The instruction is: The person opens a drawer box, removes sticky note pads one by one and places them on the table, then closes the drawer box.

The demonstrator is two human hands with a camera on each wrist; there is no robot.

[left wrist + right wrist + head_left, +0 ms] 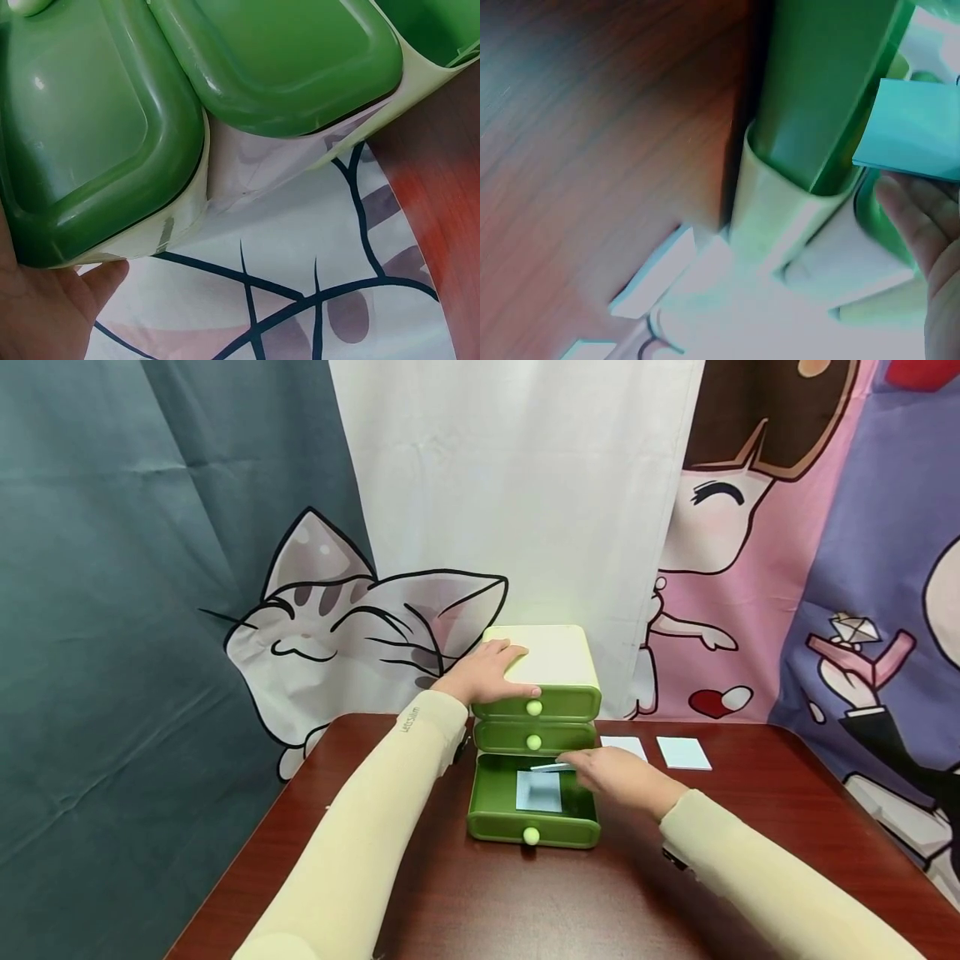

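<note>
A small chest of drawers (551,652) with a cream top and green drawer fronts stands on the table. My left hand (487,672) rests on its top left corner, thumb along the upper front edge; the left wrist view shows that hand (56,315) against the casing. The bottom drawer (495,785) is pulled out, with a light blue sticky note pad (538,792) lying inside. Over this drawer, my right hand (618,777) pinches another light blue sticky note pad (911,127). It is tilted and apart from the one below.
Two pale note pads, one partly behind the right hand (624,746) and one farther right (684,753), lie on the dark red-brown table (465,902). The upper drawers (495,737) are closed. A cartoon-printed curtain (525,485) hangs behind.
</note>
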